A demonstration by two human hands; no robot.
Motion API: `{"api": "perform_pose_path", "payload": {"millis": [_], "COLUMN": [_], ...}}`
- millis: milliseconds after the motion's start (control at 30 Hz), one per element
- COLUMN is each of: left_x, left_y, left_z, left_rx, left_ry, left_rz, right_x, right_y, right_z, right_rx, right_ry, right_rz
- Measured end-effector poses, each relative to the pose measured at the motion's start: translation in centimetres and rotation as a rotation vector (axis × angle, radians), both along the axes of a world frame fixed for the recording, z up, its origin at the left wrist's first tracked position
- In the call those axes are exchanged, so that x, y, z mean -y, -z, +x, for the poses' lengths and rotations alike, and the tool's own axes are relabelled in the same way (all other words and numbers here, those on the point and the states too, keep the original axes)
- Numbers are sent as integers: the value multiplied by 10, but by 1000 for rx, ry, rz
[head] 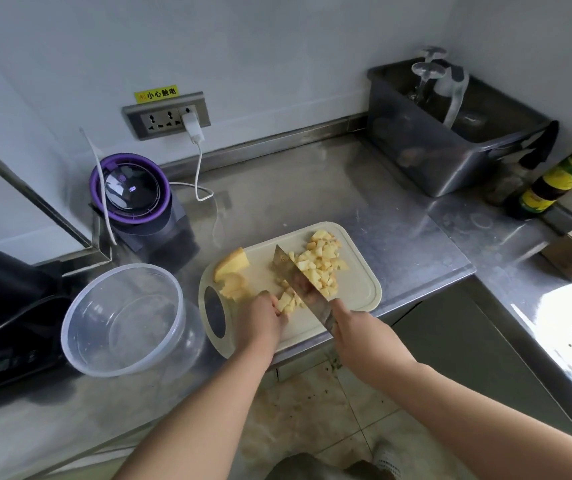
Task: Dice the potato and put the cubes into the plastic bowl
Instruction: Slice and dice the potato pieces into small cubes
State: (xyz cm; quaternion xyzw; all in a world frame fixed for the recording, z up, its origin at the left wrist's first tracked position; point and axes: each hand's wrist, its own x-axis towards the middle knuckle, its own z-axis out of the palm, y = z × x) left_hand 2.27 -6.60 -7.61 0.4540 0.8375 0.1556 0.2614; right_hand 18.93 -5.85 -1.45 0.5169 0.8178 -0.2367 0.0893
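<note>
My right hand [353,327] is closed round the handle of the cleaver [298,275], and the blade slants across the cutting board [360,289] with its edge down among the potato. My left hand [263,311] has its fingers curled over the potato piece [286,303] that I am cutting and pins it to the board just beside the blade. To do this cut well, I think I should keep those fingertips tucked back so the knuckles guide the flat of the blade. I should bring the edge straight down, not at an angle, and move my left hand back a little after each stroke so the cubes come out even. The board hangs slightly over the bench [312,188] edge nearest me, so I should press gently to keep it from tipping. By my count there is one cleaver, one board and one plastic bowl [128,268]. The bowl stands on the bench just to the left of the board, and I can see no cubes in it. One heap of potato cubes [322,261] lies on the far right of the board, too many to count. Two uncut chunks wait at its left end, the larger chunk [230,263] behind the smaller chunk [234,287].
</note>
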Motion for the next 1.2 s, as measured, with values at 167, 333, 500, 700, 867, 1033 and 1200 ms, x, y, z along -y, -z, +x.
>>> {"api": "perform_pose_path", "payload": {"millis": [167, 333, 500, 700, 867, 1033, 1200], "left_x": [-7, 17, 36, 27, 13, 10, 12], "left_y": [-1, -15, -26, -29, -25, -22, -21], "left_z": [4, -13, -52, -66, -68, -66, -63], "left_rx": [50, -10, -172, -477, -707, -763, -716], "left_ry": [-9, 30, 75, 286, 454, 481, 518], "left_rz": [59, 170, 263, 100, 44, 71, 109], "right_x": [-5, -1, 5, -1, -4, -4, -5], "right_y": [-3, -1, 5, 14, 10, 12, 12], "right_z": [9, 11, 3, 0, -3, -2, -3], "right_rx": [26, 32, 47, 103, 101, 92, 76], "right_ry": [-14, -83, -135, -98, -103, -90, -67], "right_rz": [-16, -50, -114, -60, -80, -85, -114]}}
